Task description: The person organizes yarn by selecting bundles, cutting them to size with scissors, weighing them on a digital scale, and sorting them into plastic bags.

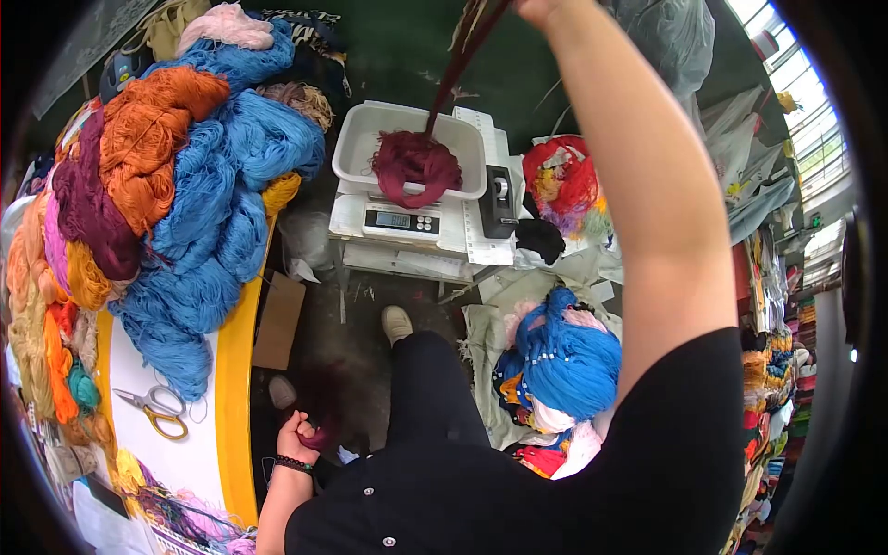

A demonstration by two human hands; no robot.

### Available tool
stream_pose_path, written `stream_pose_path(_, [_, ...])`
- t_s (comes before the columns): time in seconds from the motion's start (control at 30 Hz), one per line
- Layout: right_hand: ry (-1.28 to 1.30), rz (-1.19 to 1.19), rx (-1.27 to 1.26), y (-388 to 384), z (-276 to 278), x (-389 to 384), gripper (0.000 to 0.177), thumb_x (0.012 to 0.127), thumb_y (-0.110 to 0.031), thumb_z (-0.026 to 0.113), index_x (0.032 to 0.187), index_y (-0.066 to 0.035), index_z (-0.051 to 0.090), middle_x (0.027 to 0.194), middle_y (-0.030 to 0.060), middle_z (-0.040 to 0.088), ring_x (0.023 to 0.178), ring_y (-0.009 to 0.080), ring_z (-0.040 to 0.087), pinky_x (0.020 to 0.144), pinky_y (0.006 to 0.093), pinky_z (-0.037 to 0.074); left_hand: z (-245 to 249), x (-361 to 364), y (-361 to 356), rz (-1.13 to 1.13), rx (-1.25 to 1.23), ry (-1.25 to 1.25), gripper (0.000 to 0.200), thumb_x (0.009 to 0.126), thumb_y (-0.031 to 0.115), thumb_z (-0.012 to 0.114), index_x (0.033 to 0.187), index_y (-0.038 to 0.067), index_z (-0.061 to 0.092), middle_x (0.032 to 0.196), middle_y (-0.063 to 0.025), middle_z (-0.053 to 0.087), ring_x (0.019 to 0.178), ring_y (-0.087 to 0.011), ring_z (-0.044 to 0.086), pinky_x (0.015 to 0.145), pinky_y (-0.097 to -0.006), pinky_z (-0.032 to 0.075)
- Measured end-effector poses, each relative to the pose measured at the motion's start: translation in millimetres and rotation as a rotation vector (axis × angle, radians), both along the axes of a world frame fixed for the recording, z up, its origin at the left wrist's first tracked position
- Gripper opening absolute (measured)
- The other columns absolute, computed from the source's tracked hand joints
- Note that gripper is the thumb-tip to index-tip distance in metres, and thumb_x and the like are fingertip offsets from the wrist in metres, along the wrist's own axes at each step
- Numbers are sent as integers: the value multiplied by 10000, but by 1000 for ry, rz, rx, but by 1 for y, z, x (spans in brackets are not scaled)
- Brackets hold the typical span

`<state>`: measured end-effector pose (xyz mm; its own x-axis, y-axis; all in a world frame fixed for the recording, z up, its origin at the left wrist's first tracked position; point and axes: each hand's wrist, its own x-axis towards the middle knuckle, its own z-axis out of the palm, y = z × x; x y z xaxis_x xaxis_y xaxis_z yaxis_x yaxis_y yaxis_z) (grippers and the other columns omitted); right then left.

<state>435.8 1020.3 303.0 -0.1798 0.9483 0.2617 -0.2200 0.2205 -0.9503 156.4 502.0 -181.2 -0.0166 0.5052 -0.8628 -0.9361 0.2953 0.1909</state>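
Observation:
Low at the left, beside my leg, my left hand [301, 437] is closed round a bundle of maroon yarn that blurs into the dark floor. My right hand [536, 9] is raised at the top edge, partly cut off, with its fingers closed on a maroon strand [460, 69]. That strand runs down to a maroon yarn heap [416, 168] in a white plastic tray [347, 148]. The tray rests on a digital scale [401, 221] with a lit display. Part of the heap hangs over the tray's front rim.
Blue yarn [199, 203] and orange yarn [153, 139] are piled on the left table [231, 370], with scissors [159, 410] near its edge. A black device [499, 199] stands beside the scale. An open sack [486, 356] holds blue yarn. Plastic bags [661, 42] hang at upper right.

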Motion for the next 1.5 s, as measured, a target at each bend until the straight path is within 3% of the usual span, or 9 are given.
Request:
stream_pose_path(0.07, [-100, -30, -61, 16, -51, -4, 199, 893, -186, 525, 747, -61, 577, 586, 33, 526, 489, 148, 467, 442, 286, 374, 4, 0, 1, 1, 15, -15, 212, 949, 202, 509, 772, 93, 550, 534, 43, 434, 457, -81, 392, 498, -201, 374])
stream_pose_path(0.13, [-494, -74, 161, 11, -131, -4, 158, 877, -159, 589, 953, -42, 663, 840, 39, 668, 787, 127, 599, 752, 299, 459, 0, -2, 1, -8, 5, -21, 211, 945, 210, 520, 773, 91, 551, 530, 41, 423, 467, -90, 396, 509, -214, 376])
stream_pose_path(0.27, [-888, -68, 403, -29, -252, -2, 186, 796, -217, 584, 859, -80, 693, 852, 159, 656, 816, 329, 626, 728, 382, 497, 3, -1, 2, -33, 24, -7, 200, 936, 225, 540, 791, 89, 566, 526, 43, 408, 480, -109, 390, 549, -250, 388])
stream_pose_path(0.37, [-1041, -250, 769, -83, -302, -1, 103, 773, -167, 658, 834, -94, 698, 815, 101, 667, 796, 293, 626, 715, 400, 467, 6, -3, -1, -89, 150, -35, 185, 931, 232, 548, 814, 92, 581, 531, 46, 407, 489, -113, 380, 589, -278, 400])
stream_pose_path(0.63, [-1139, -425, 881, -158, -305, 4, 231, 733, -181, 702, 949, -116, 652, 1071, 63, 606, 995, 255, 551, 877, 441, 371, 51, 4, 18, -268, 360, 149, 227, 958, 250, 506, 926, 50, 608, 590, 30, 415, 537, -114, 395, 704, -319, 432])
stream_pose_path(0.8, [-833, -290, 442, -243, -284, -11, 106, 786, -156, 666, 859, -78, 663, 890, 90, 642, 801, 291, 597, 731, 389, 469, 115, 23, 37, -289, 466, 443, 251, 930, 164, 508, 1044, -24, 628, 1061, -134, 662, 916, -227, 648, 893, -340, 455])
stream_pose_path(1.0, [-418, 451, 79, -385, -302, -62, 160, 859, -187, 613, 833, -39, 668, 820, 116, 659, 796, 264, 637, 712, 362, 504, 179, 44, 38, -432, 636, 738, 253, 870, 43, 483, 1085, -47, 581, 896, -145, 675, 847, -221, 642, 859, -341, 473])
stream_pose_path(1.13, [-350, 685, -125, -400, -297, -58, 320, 976, -275, 457, 823, -28, 591, 833, 80, 639, 801, 210, 594, 768, 315, 458, 204, 58, 30, -393, 662, 623, 327, 873, 56, 487, 1178, -53, 524, 783, -127, 658, 640, -177, 602, 634, -266, 494])
stream_pose_path(1.5, [-310, 706, -232, -429, -289, -46, 355, 985, -251, 451, 720, -27, 523, 681, 37, 627, 662, 116, 577, 649, 269, 455, 202, 80, 7, -446, 741, 675, 366, 871, 48, 500, 1225, -37, 530, 789, -102, 649, 580, -115, 554, 577, -223, 450])
